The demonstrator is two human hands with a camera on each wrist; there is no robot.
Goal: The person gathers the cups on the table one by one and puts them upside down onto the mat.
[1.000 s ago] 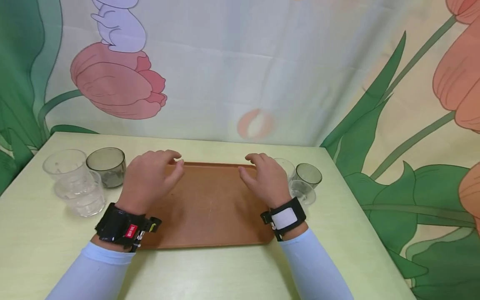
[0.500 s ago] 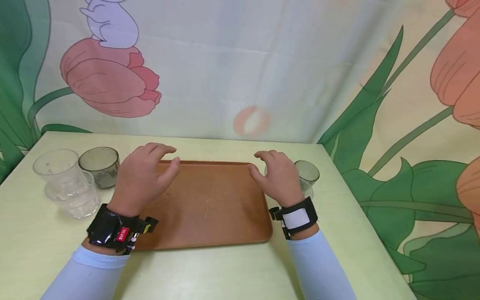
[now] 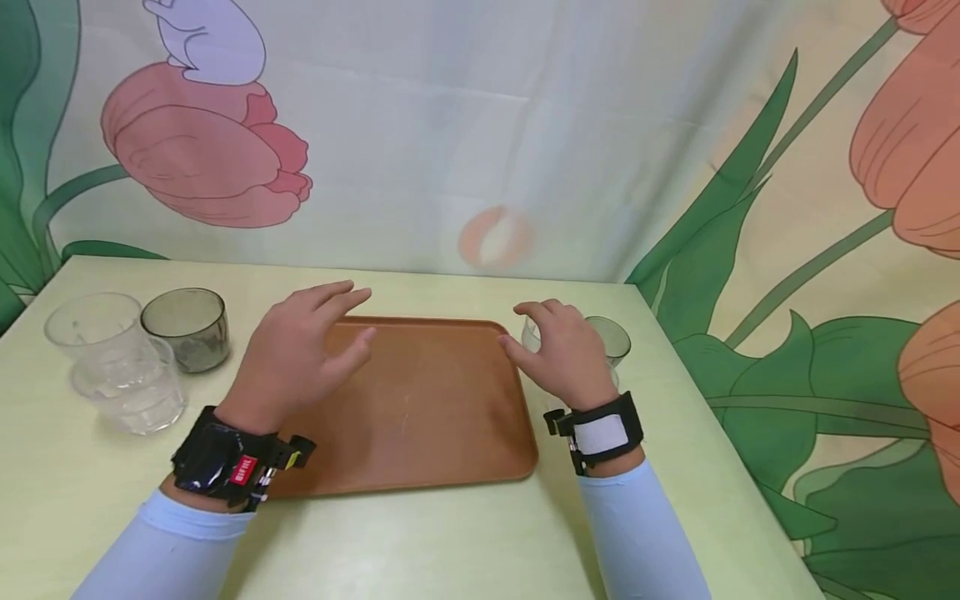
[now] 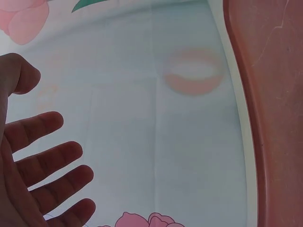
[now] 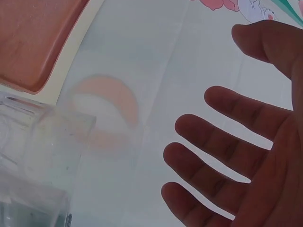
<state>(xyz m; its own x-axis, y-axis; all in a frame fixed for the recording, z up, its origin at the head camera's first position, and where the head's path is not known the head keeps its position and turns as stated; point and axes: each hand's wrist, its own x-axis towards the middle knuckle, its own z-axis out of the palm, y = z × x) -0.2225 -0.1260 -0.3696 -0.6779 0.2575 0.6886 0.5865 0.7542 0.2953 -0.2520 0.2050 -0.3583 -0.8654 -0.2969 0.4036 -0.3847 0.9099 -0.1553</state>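
Note:
A brown rectangular tray (image 3: 427,408) lies on the table. Over its left side hovers my left hand (image 3: 292,358), fingers apart and holding nothing; the left wrist view shows the loosely spread fingers (image 4: 49,163). My right hand (image 3: 567,354) is raised just beyond the tray's right edge, also holding nothing, with its fingers (image 5: 208,146) spread. It partly hides the glasses on that side: a smoky-grey glass (image 3: 613,336) and clear glass (image 3: 530,335). Left of the tray stand a smoky-grey glass (image 3: 197,337) and clear glasses (image 3: 138,387) that overlap in view.
The pale table (image 3: 420,542) meets a hanging cloth (image 3: 405,167) printed with tulips along its back and right edges. In the right wrist view, clear glassware (image 5: 42,151) shows near the tray corner.
My right hand has moved right, from over the tray's edge to in front of the right-hand glasses. The left hand's fingers have spread a little. The head view has shifted slightly; tray and glasses stay put.

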